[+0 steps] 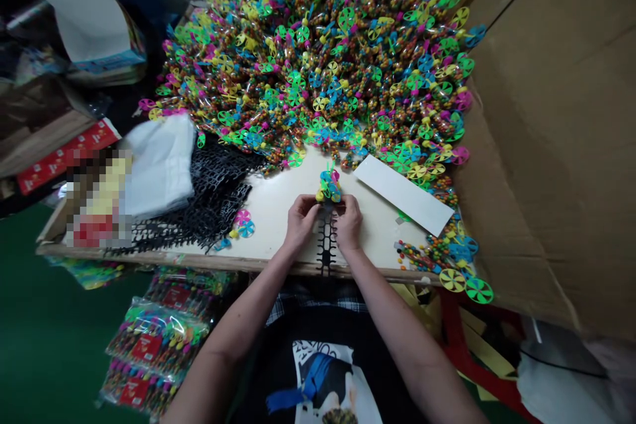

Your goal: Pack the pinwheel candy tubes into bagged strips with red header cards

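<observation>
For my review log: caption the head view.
Left hand and right hand hold pinwheel-topped bead tubes on a black plastic strip near a large heap.

Pinwheel tubes [318, 66] in green, yellow, blue and pink, black lattice strip [213, 195], plain white card [403, 195]

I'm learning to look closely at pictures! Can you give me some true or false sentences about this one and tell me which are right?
1. The left hand and right hand both touch a small bunch of pinwheel tubes. True.
2. The pinwheels in the big pile are all one colour. False: they are green, pink, yellow and blue.
3. The white card strip lies under the right hand. False: it lies apart, to the right, on the table.
4. A black plastic strip runs between the hands. True.
5. A big cardboard sheet stands beside the table. True.
</observation>
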Available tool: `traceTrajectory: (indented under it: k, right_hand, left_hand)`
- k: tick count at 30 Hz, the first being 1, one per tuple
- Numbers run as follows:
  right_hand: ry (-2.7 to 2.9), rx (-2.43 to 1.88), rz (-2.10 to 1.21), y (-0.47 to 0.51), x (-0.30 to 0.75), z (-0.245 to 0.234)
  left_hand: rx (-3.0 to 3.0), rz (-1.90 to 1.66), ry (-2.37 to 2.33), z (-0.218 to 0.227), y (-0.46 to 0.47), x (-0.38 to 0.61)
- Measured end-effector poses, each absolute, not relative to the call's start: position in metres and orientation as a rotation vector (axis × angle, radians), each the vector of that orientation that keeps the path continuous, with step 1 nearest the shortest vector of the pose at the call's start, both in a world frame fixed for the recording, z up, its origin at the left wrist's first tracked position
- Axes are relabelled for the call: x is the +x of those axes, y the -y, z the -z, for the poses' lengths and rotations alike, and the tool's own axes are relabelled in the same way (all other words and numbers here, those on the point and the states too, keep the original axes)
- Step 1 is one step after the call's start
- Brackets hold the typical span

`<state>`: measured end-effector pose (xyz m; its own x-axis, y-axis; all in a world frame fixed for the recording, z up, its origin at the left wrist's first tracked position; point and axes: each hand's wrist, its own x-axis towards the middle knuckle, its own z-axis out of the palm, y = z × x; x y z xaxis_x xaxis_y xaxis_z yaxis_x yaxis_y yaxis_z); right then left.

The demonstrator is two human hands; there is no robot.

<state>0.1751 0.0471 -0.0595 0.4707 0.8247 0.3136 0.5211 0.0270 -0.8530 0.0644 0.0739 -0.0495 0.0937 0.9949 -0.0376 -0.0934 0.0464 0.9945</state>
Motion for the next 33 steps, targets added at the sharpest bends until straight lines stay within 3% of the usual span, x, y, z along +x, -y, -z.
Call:
traceTrajectory:
  k: [23,33]
  right_hand:
    - [1.329,-1.67,-0.327,-0.038,0.184,0.062]
    - [1.667,-1.579,-0.276,-0.051,0.222,0.03]
  left_hand:
    - [1.168,-1.057,-0.985,0.054,-0.078,0.072]
    - [1.427,-1.05,-1.102,0.039,-0.083,0.043]
